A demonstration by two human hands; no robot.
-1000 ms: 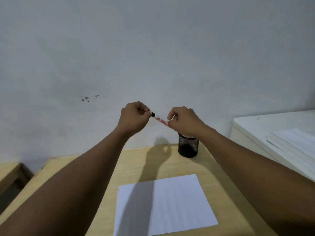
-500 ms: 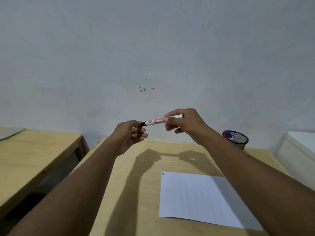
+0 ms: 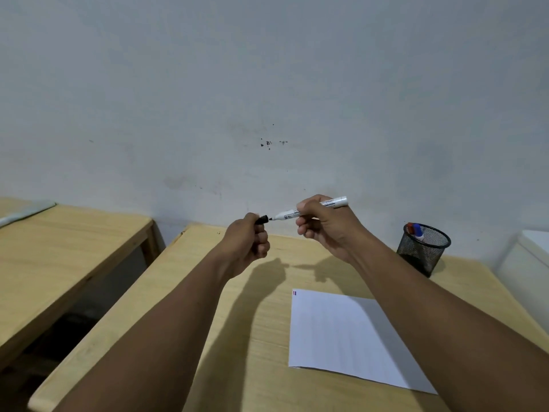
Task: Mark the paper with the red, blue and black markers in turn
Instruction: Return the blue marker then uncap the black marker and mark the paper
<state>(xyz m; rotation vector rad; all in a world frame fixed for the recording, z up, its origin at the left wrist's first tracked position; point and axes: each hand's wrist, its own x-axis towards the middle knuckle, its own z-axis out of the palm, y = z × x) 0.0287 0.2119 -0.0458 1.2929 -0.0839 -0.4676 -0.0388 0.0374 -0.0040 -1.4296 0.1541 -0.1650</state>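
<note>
My right hand (image 3: 322,227) grips the white barrel of the black marker (image 3: 335,202), held level above the table with its bare black tip pointing left. My left hand (image 3: 248,243) is closed on the marker's black cap (image 3: 263,219), which sits just off the tip, a small gap apart. A white sheet of paper (image 3: 341,334) lies on the wooden table (image 3: 261,307) below my right forearm, with small red and blue marks (image 3: 294,292) at its top-left corner. The red and blue markers (image 3: 415,231) stand in a black mesh cup (image 3: 421,251) at the back right.
A second wooden table (image 3: 59,248) stands to the left across a dark gap. The plain wall runs close behind both tables. A white cabinet edge (image 3: 531,251) shows at the far right.
The cap has come off the black marker: my left hand pulled it left and my right hand holds the bare-tipped barrel. The view shifted slightly, with the paper further right than a second ago.
</note>
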